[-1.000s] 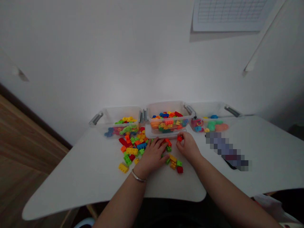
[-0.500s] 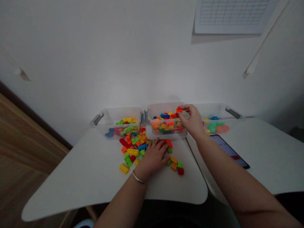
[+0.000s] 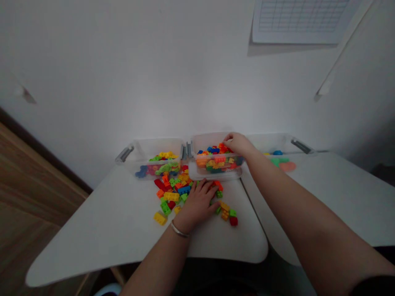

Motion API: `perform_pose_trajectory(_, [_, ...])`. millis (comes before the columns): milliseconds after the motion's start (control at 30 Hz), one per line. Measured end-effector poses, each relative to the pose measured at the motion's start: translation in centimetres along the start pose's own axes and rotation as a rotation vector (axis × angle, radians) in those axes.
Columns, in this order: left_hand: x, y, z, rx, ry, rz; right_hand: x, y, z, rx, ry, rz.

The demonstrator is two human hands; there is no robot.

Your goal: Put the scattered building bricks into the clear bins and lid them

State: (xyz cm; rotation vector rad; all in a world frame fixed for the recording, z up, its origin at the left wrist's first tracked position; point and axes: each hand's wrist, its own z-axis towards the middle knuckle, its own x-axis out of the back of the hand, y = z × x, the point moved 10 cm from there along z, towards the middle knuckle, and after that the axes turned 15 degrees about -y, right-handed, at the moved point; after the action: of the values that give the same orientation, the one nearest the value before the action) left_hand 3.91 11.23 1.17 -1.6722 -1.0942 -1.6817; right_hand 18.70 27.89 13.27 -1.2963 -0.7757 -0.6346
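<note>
My left hand (image 3: pixel 200 201) lies flat, fingers spread, over a pile of toy building bricks (image 3: pixel 171 196) in yellow, red, green, orange and blue on the white table. Some bricks beneath its palm are hidden. My right hand (image 3: pixel 238 143) reaches over the right part of the middle clear box (image 3: pixel 202 139), its fingers pinched at an orange brick (image 3: pixel 222 146) just above the mixed bricks inside. Its fingertips partly cover that brick.
A left clear box (image 3: pixel 142 144) with grey latches holds colourful pieces. On the right, another clear box (image 3: pixel 265 139) contains blue, green and orange shapes. A gap (image 3: pixel 253 205) runs between two table tops; a wall stands behind.
My right hand has moved left and slightly down into the middle box with the orange brick. The right forearm now covers the phone. My left hand stays on the pile.
</note>
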Motion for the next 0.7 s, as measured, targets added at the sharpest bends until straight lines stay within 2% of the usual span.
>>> perform_pose_trajectory(133, [0.2, 0.1, -0.2, -0.003, 0.003, -0.004, 1.6, -0.6, -1.5, 0.143, 0.184, 0.086])
perform_pose_trajectory(267, [0.4, 0.2, -0.4, 0.006, -0.007, -0.006, 3.0, 0.6, -4.1, 0.340, 0.311, 0.409])
perform_pose_trajectory(333, [0.4, 0.3, -0.4, 0.010, -0.016, -0.004, 3.6, 1.0, -5.7, 0.409, 0.356, 0.479])
perform_pose_trajectory(433, [0.3, 0.4, -0.3, 0.011, -0.024, -0.001, 3.7, 0.3, -7.5, 0.453, 0.361, 0.344])
perform_pose_trajectory(567, [0.2, 0.3, 0.0, -0.001, -0.014, 0.002, 2.3, -1.5, -8.3, 0.466, 0.291, 0.089])
perform_pose_trajectory(700, [0.3, 0.3, -0.1, -0.007, -0.011, -0.002, 0.8, -2.9, -10.4, 0.539, 0.339, -0.046])
